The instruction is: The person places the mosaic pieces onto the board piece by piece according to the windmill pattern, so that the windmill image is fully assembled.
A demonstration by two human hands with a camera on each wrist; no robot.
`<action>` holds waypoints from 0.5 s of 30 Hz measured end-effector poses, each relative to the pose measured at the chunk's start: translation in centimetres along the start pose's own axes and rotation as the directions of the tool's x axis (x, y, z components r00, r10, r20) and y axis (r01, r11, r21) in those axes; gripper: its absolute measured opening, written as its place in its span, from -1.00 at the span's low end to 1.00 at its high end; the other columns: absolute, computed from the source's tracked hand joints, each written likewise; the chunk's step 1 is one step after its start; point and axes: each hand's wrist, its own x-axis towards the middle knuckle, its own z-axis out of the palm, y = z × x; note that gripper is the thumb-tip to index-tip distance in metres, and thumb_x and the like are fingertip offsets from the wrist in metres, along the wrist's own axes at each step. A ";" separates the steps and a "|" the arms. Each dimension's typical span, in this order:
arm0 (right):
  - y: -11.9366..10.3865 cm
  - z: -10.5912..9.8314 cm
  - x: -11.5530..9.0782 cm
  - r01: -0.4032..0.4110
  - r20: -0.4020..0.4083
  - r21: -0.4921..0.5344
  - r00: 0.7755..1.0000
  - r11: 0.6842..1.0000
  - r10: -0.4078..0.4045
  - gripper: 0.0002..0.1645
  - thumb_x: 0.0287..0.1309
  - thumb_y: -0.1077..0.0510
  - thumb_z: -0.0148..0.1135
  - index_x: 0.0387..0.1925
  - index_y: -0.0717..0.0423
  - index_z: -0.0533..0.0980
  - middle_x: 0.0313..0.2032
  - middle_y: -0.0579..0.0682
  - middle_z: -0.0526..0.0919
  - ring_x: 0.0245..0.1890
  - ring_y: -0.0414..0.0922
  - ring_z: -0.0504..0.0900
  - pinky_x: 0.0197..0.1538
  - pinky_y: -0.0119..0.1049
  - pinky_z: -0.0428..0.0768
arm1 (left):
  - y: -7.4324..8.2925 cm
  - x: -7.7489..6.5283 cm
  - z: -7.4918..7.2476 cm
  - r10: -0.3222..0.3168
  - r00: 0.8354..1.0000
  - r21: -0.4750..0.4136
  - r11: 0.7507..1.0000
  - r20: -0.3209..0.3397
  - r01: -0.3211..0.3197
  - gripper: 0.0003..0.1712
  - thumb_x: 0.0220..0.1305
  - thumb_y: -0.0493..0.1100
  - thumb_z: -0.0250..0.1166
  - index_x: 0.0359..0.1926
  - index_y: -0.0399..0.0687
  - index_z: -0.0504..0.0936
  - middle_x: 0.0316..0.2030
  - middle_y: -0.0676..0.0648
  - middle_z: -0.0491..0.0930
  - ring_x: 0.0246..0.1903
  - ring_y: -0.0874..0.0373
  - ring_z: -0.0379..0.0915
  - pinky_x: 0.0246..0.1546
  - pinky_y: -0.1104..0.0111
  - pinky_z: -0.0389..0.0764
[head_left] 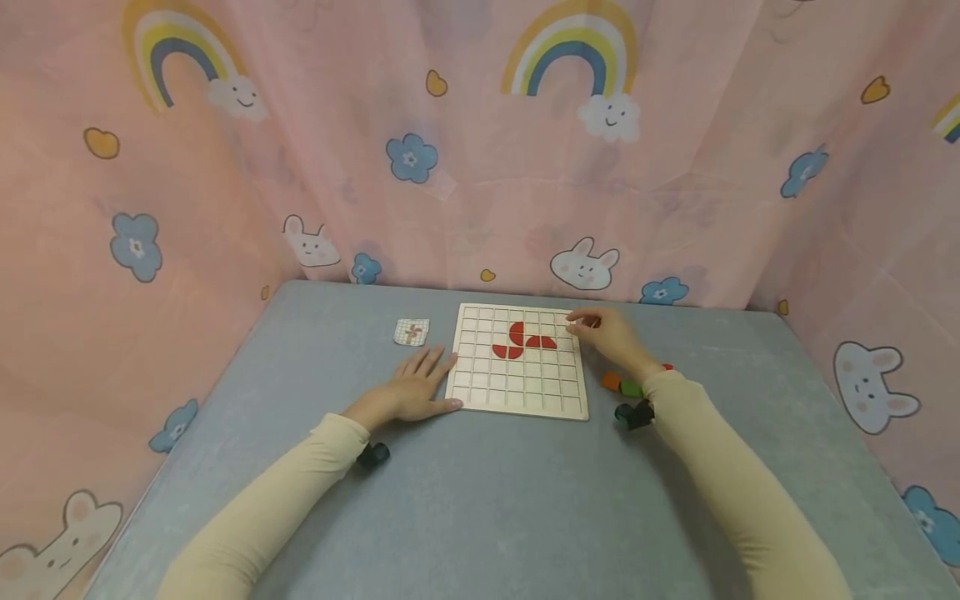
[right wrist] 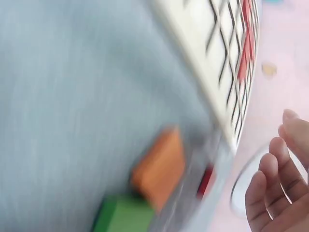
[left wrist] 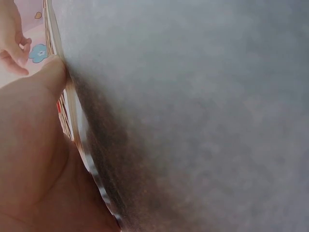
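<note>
Pink printed curtains (head_left: 487, 192) are hanging across the upper frame behind a grey tabletop (head_left: 480, 500). Near centre, a gridded board (head_left: 517, 383) is bearing red pieces (head_left: 516, 339). The left hand (head_left: 408, 393), fingers spread wide, is touching its left edge. The right hand (head_left: 613, 336), fingers loosely bent, is hovering at its upper right corner. Right of centre, an orange block (head_left: 611, 381) and a green block (head_left: 631, 389) are lying.

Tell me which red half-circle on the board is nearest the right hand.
The rightmost half-circle, its rounded edge on the far side. The upper one and lower-left one lie farther from the right hand.
</note>
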 end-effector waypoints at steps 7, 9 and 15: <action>3.4 -3.1 -0.8 -0.037 0.013 0.001 0.999 0.999 0.036 -0.54 0.50 0.14 0.31 0.28 0.32 0.60 -0.02 0.31 0.68 -0.11 0.11 0.55 -0.10 -0.15 0.50 | -0.5 0.3 0.3 0.017 1.000 -0.032 0.999 -0.007 -0.017 0.04 0.59 0.31 0.10 0.74 -0.07 -0.16 0.71 -0.28 -0.30 0.68 -0.29 -0.46 0.62 -0.17 -0.24; 4.2 -3.6 -1.0 -0.056 0.044 -0.008 0.997 0.998 0.056 -0.53 0.50 0.13 0.30 0.29 0.31 0.59 0.08 0.35 0.67 -0.03 0.17 0.57 0.01 -0.06 0.53 | -0.6 0.4 0.5 0.022 1.000 -0.039 0.999 -0.010 -0.022 0.04 0.58 0.32 0.10 0.74 -0.06 -0.17 0.71 -0.28 -0.32 0.68 -0.28 -0.48 0.62 -0.18 -0.26; 5.6 -3.9 -1.0 -0.117 0.174 -0.001 0.978 0.993 0.116 -0.46 0.52 0.05 0.29 0.38 0.21 0.55 0.29 0.40 0.56 0.18 0.27 0.53 0.29 0.22 0.49 | -0.6 0.4 0.5 0.018 1.000 -0.038 0.999 -0.003 -0.018 0.03 0.60 0.30 0.09 0.74 -0.06 -0.19 0.71 -0.26 -0.34 0.68 -0.27 -0.50 0.62 -0.17 -0.27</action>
